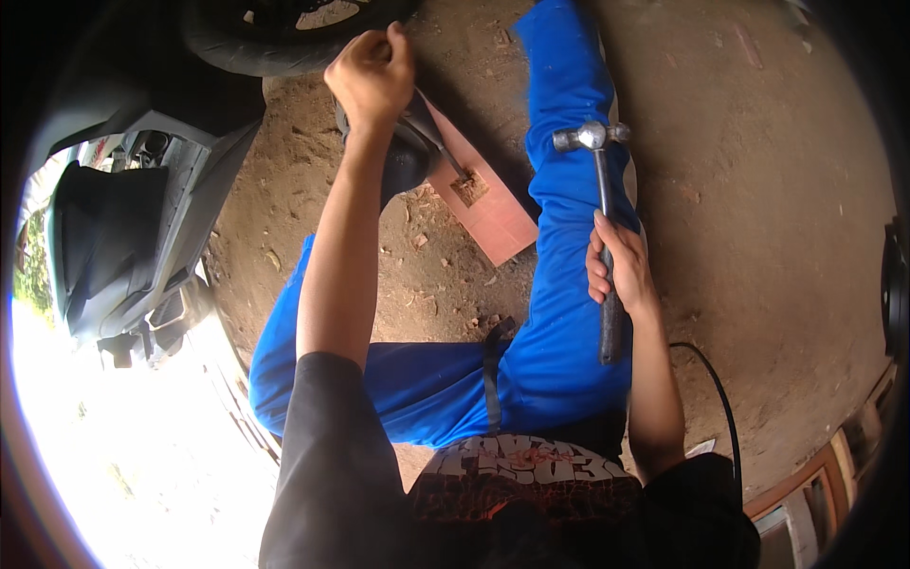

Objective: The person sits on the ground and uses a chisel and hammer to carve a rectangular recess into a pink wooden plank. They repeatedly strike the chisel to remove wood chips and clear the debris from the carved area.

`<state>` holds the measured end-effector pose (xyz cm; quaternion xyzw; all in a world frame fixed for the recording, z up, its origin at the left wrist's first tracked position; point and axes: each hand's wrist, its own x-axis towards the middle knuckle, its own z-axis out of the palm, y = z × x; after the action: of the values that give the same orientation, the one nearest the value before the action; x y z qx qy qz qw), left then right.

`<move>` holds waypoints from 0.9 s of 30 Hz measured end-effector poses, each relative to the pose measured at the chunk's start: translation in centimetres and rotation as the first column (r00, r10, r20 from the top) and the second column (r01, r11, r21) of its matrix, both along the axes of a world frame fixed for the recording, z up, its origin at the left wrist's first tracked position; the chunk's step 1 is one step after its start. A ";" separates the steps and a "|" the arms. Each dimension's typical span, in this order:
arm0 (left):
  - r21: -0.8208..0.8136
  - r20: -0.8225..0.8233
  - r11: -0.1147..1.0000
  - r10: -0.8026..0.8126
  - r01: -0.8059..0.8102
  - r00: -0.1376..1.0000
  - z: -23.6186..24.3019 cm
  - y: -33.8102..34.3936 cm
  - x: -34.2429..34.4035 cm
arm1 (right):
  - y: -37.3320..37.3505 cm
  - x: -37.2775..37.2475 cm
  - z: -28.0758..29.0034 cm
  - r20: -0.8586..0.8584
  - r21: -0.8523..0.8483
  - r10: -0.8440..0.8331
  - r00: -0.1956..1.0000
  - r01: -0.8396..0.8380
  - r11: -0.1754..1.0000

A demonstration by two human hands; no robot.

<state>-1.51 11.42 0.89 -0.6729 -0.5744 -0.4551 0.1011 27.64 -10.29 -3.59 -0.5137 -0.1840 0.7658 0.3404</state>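
Note:
My left hand (372, 81) is closed in a fist around the upper end of a chisel (445, 152); its handle is mostly hidden by the hand. The chisel slants down so that its tip sits in a roughly square recess (469, 188) cut into a reddish wooden board (502, 228). Wood chips lie inside the recess. My right hand (621, 264) grips a ball-peen hammer (604, 180) by its dark handle. The hammer's metal head is above my blue-trousered right leg (569, 303), apart from the chisel.
The board lies on a dirt floor (758, 199) between my legs, beside my dark shoe (406, 163). A motorbike (133, 218) stands at left, and a black tyre (275, 47) is at the top. A black cable (720, 379) curves at right; wooden frames (820, 493) are at lower right.

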 end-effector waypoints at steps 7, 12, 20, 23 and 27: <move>-0.414 0.542 0.910 0.248 -0.002 0.803 2.5 -2.1 1.7 | 0.3 0.2 -0.2 0.070 -0.054 -0.013 0.997 0.017 0.998; -0.350 0.588 0.935 0.268 -0.059 0.763 1.8 -1.2 0.5 | 0.8 -0.2 -0.2 0.064 -0.061 0.040 0.997 -0.037 0.997; -0.355 0.457 0.926 0.288 -0.124 0.842 0.9 -0.1 -0.2 | 0.8 -0.2 0.1 0.094 -0.059 0.044 0.995 -0.039 0.997; -0.367 0.411 0.917 0.309 -0.155 0.857 1.3 0.4 0.5 | 0.7 -0.5 0.2 0.088 -0.039 0.045 0.995 -0.042 0.998; -0.425 0.329 0.890 0.319 -0.162 0.889 1.7 2.0 0.8 | 0.2 -0.8 0.0 0.059 -0.028 0.044 0.997 -0.042 0.999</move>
<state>-0.74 13.39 2.55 -0.4971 -0.7414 -0.4411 -0.0934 26.87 -10.07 -3.55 -0.5365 -0.1949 0.7597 0.3115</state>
